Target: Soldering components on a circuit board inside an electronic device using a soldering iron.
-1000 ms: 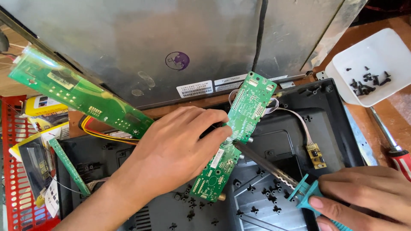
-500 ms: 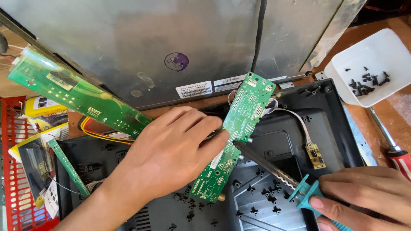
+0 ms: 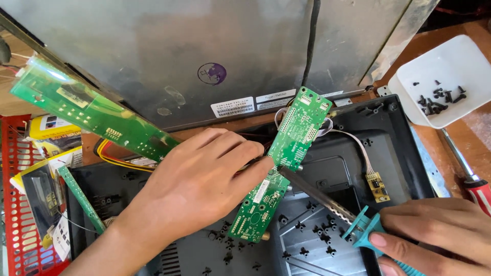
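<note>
**Green board pinned, iron tip on its edge**

Green and studded with solder points, the circuit board [image 3: 283, 168] lies slantwise across the black plastic back cover [image 3: 327, 174], its upper end near the grey metal panel [image 3: 169, 56] and its lower end over the ribbed part of the cover. My left hand [image 3: 197, 186] lies flat and spread beside it, fingers together, the fingertips pressing against the board's left edge about halfway along; it is not closed around anything. My right hand [image 3: 440, 232] is clamped on the teal handle of the soldering iron [image 3: 327, 199], whose dark shaft runs up and left until the tip touches the board's right edge, just across from my left fingertips.

Compared with half a second ago, almost nothing has shifted: the board keeps the same slant, the iron's tip sits at the same spot, and my left hand has only crept slightly along the board.

A thin bundle of white wires runs from the board's top end to a small brown board [image 3: 377, 185] lying on the cover. A long green strip board [image 3: 92, 115] leans at the left, above a red wire basket [image 3: 15, 204]. On the tabletop at the right, a white tray [image 3: 450, 110] holds black screws, and a red-handled screwdriver [image 3: 468, 171] lies just below it.
</note>
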